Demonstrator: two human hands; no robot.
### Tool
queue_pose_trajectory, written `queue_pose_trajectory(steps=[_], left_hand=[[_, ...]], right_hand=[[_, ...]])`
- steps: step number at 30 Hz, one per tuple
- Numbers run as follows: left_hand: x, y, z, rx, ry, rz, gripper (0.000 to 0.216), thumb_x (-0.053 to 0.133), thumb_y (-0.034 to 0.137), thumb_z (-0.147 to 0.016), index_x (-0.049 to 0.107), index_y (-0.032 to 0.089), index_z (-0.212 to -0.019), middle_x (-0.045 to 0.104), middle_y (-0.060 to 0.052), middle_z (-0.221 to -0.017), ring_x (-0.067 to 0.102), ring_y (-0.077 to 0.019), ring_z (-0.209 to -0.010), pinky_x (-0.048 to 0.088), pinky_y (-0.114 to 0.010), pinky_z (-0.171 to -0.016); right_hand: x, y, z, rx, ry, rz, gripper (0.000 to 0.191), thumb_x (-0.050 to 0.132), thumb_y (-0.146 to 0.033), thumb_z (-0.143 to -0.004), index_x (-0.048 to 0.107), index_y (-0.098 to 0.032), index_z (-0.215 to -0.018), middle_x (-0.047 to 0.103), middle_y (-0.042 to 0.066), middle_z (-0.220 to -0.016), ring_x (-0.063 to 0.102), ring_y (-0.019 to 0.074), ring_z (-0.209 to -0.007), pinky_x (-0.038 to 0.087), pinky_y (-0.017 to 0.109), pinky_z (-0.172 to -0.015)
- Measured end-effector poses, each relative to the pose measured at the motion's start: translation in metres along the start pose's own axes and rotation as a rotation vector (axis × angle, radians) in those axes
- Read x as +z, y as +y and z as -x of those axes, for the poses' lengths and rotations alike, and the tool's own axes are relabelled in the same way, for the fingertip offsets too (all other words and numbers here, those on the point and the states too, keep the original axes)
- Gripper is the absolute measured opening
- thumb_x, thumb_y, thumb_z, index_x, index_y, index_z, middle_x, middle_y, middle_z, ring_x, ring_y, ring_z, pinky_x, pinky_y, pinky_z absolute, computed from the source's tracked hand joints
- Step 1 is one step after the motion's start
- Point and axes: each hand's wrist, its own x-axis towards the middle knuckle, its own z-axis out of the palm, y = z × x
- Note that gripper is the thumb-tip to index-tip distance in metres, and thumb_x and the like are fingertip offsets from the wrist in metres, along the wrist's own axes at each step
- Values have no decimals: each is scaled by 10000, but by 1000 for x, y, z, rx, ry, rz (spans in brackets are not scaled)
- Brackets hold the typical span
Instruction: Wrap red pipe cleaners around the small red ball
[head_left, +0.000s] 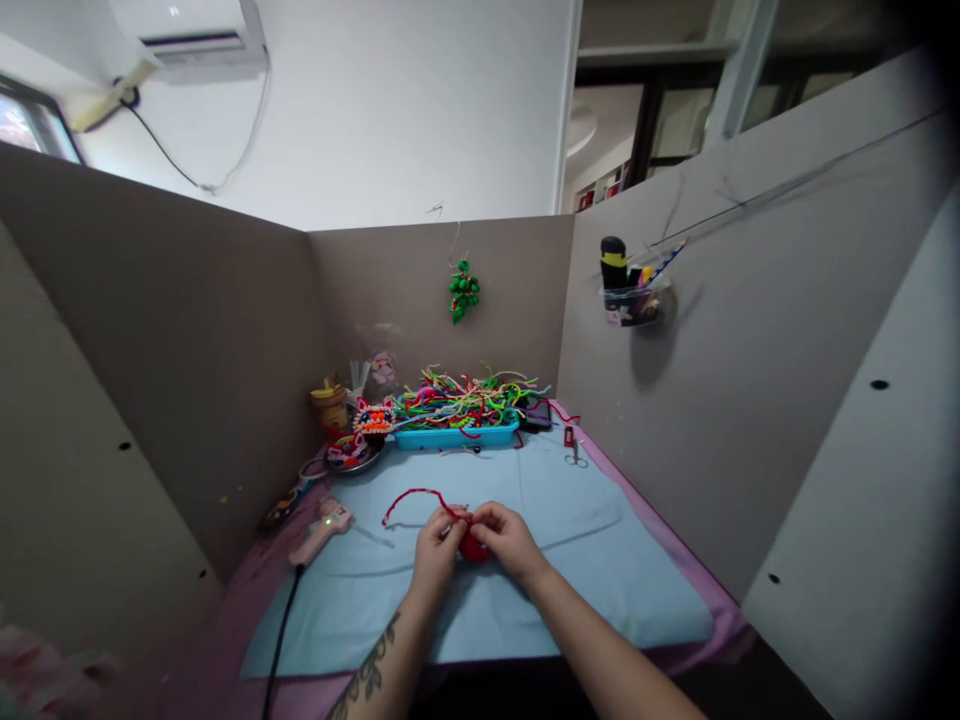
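Observation:
Over the middle of the light blue cloth (525, 480), both my hands meet around a small red piece (474, 546) with a rounded body. A thin red stem, which looks like a pipe cleaner (420, 491), curves out from the fingers to the left, its free end lying near the cloth. My left hand (439, 545) pinches the stem close to the red piece. My right hand (510, 540) pinches the red piece from its right side. The fingertips partly hide where stem and body join.
Behind my hands stands a blue tray (457, 437) heaped with colourful pipe cleaners. A corded pink hot glue gun (322, 532) lies at the left. Small scissors (576, 458) lie at the right. Beaded-looking colourful pieces (375, 416) stand at the back left. Grey partitions (435, 300) enclose the table.

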Motion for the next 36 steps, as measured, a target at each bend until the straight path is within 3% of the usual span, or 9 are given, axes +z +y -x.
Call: queue_pose_trajectory(steps=[7,11,14,17,21,23,29,36], left_hand=[[0,-7,0,9,-42,-23,217,676,368,-734,768,204,-842,717,-118,-980,626,-281,-977,439,-454,-949],[2,-6,2,-27,-65,-15,231,678,358,-741,754,184,-873,686,-139,-1076,588,-291,-1079,417,-451,-985],[6,-9,2,-97,4,124,418,728,353,-703,667,206,-1089,565,-144,-1289,508,-291,-1211,431,-418,-976],[10,-15,2,-205,2,286,659,765,373,-675,506,254,-1270,455,-157,-1400,550,-267,-1162,461,-400,-930],[17,-18,2,-385,-125,450,938,807,376,-637,298,262,-1416,602,-159,-1230,646,-230,-966,485,-390,-860],[18,-17,2,-418,-130,526,1002,834,353,-602,272,253,-1426,667,-131,-1119,659,-227,-930,483,-389,-862],[7,-4,-2,-432,28,614,823,817,318,-634,379,210,-1323,707,-107,-998,686,-218,-879,504,-386,-856],[5,2,-4,-447,24,642,566,805,330,-651,557,175,-1135,678,-129,-1123,674,-247,-945,529,-407,-851]], right_hand=[[0,-1,-2,-44,78,24,217,746,-327,-666,580,-194,-707,575,-39,-608,492,114,-559,377,245,-559],[-1,1,-4,-42,100,-44,267,769,-324,-640,545,-198,-714,551,-52,-598,472,102,-541,361,230,-542],[-6,3,-8,-16,208,-202,349,799,-347,-603,524,-217,-775,551,-60,-603,490,108,-520,379,230,-525],[-13,2,-12,32,314,-442,445,829,-342,-556,523,-239,-862,616,-43,-685,568,137,-568,447,263,-570],[-19,2,-14,56,278,-569,435,837,-338,-550,577,-220,-878,692,14,-836,646,179,-712,494,334,-715],[-17,2,-13,71,238,-542,430,841,-324,-550,606,-209,-891,703,29,-877,655,188,-754,492,339,-742],[-10,1,-11,89,179,-425,443,842,-299,-560,616,-226,-934,686,-4,-791,631,163,-721,478,296,-693],[-12,6,-10,29,222,-259,418,808,-369,-596,639,-216,-947,678,16,-874,598,162,-751,464,296,-727]])
